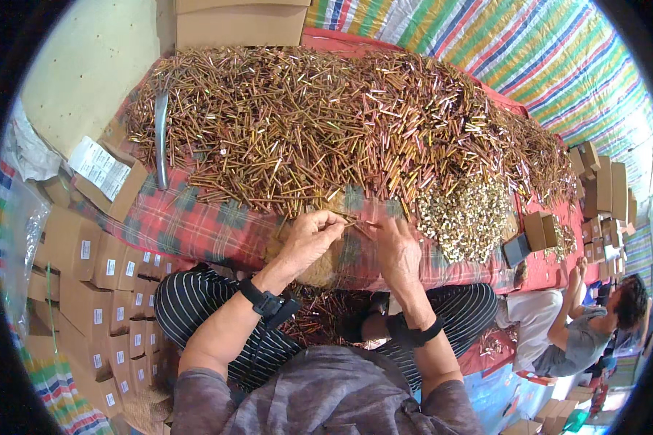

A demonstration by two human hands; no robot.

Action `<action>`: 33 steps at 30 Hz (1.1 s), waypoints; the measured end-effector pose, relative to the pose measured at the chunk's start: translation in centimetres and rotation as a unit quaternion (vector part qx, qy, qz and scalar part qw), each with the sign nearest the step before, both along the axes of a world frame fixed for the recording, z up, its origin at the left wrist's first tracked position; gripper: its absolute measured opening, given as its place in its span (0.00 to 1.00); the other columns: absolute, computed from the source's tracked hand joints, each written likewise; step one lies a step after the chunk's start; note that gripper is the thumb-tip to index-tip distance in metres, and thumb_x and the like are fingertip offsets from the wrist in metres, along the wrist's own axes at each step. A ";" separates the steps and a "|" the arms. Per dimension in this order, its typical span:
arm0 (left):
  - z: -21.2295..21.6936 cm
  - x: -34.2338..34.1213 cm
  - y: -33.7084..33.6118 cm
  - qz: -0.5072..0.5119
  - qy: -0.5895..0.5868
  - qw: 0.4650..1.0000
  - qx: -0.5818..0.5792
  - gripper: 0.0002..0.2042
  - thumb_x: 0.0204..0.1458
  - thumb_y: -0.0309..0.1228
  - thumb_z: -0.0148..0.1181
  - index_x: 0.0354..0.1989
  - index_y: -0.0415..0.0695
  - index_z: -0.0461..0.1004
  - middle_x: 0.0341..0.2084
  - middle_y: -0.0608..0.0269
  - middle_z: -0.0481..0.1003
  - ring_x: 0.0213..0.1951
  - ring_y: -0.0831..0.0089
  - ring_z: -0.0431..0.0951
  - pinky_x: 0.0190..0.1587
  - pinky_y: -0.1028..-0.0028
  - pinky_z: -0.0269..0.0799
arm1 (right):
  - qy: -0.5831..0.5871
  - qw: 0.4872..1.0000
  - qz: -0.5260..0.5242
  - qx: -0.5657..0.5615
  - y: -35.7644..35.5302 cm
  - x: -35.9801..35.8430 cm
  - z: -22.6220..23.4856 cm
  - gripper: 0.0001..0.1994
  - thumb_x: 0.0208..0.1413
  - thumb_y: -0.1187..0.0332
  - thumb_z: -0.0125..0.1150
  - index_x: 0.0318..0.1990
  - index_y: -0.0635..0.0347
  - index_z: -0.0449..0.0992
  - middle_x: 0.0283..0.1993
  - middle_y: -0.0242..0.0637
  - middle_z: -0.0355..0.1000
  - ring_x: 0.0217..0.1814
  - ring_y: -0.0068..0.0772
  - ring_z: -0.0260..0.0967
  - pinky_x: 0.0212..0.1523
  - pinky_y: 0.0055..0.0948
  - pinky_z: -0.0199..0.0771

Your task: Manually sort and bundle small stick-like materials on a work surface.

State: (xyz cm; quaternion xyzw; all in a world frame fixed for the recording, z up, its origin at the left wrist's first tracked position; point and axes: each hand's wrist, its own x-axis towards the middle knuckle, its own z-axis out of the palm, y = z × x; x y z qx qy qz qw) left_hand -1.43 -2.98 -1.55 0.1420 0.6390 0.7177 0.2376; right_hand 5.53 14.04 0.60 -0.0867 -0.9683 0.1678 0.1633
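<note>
Over the near edge of a plaid-covered table, my left hand is closed in a pinch on a thin brass-coloured metal rod that points to the right. Just right of it, my right hand has its thumb and fingers pinched together close to the rod's far end. Whatever its fingertips hold is too small to make out. Beyond both hands spreads a large heap of similar slender metal rods. A mound of small, shiny, pale gold metal pieces lies right of my right hand.
A curved metal bar lies at the heap's left side. Labelled cardboard boxes are stacked at left; a large carton stands behind. Small open boxes sit right of the mound. Another person sits at the far right.
</note>
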 end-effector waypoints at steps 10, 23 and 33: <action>1.5 0.5 -0.7 -0.033 0.051 0.996 -0.063 0.11 0.52 0.29 0.52 0.41 0.39 0.76 0.23 0.75 0.71 0.26 0.88 0.65 0.29 0.83 0.60 | 0.039 0.997 0.052 -0.033 -1.1 0.6 -0.2 0.10 0.43 0.78 0.54 0.36 0.59 0.69 0.30 0.44 0.65 0.33 0.50 0.67 0.31 0.42 0.68; 0.4 0.7 -0.3 -0.066 -0.007 0.997 -0.037 0.12 0.53 0.28 0.51 0.44 0.39 0.74 0.24 0.69 0.73 0.23 0.86 0.66 0.24 0.84 0.60 | 0.052 0.987 0.105 -0.107 -0.6 1.2 -0.9 0.12 0.43 0.83 0.51 0.37 0.60 0.70 0.33 0.45 0.67 0.33 0.52 0.68 0.31 0.40 0.70; -0.4 1.1 0.7 -0.133 -0.091 0.987 -0.010 0.13 0.53 0.26 0.50 0.46 0.38 0.71 0.27 0.69 0.73 0.24 0.87 0.64 0.26 0.86 0.61 | 0.003 0.969 0.170 -0.181 -1.8 2.1 0.6 0.11 0.46 0.80 0.54 0.40 0.63 0.70 0.34 0.45 0.69 0.35 0.49 0.70 0.34 0.36 0.71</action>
